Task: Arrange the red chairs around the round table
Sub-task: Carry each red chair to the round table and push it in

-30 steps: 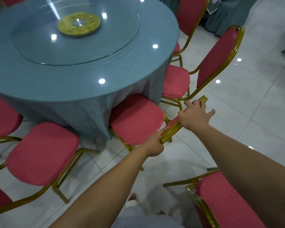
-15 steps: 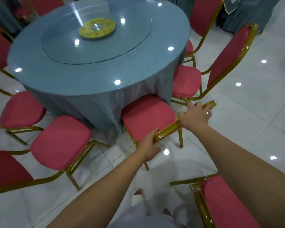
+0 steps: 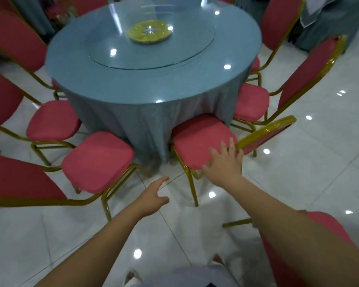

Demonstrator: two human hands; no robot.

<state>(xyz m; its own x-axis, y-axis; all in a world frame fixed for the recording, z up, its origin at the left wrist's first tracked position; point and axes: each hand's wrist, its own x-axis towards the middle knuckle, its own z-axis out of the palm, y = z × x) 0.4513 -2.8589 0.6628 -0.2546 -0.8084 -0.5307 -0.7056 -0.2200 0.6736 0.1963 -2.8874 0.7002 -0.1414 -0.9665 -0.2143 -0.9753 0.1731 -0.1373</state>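
Note:
A round table [image 3: 120, 83] with a grey-blue cloth and a glass turntable stands in the middle. Several red chairs with gold frames ring it. The nearest chair [image 3: 197, 139] has its seat pushed against the cloth, its gold-edged back [image 3: 265, 131] pointing right. My right hand [image 3: 224, 162] hovers with fingers spread over the near edge of that seat, off the backrest. My left hand [image 3: 151, 197] hangs open over the floor, touching nothing. Another red chair [image 3: 95, 160] stands to the left of it.
A red chair [image 3: 327, 228] stands close at my right side, partly hidden by my right arm. More chairs [image 3: 253, 102] sit at the table's right and left [image 3: 52, 121]. White glossy tiles [image 3: 319, 172] cover the floor. A draped table [image 3: 327, 15] is at the far right.
Both hands have let go of the nearest chair's backrest and drawn back towards me. The view has pulled back and shows more of the table and the left chairs.

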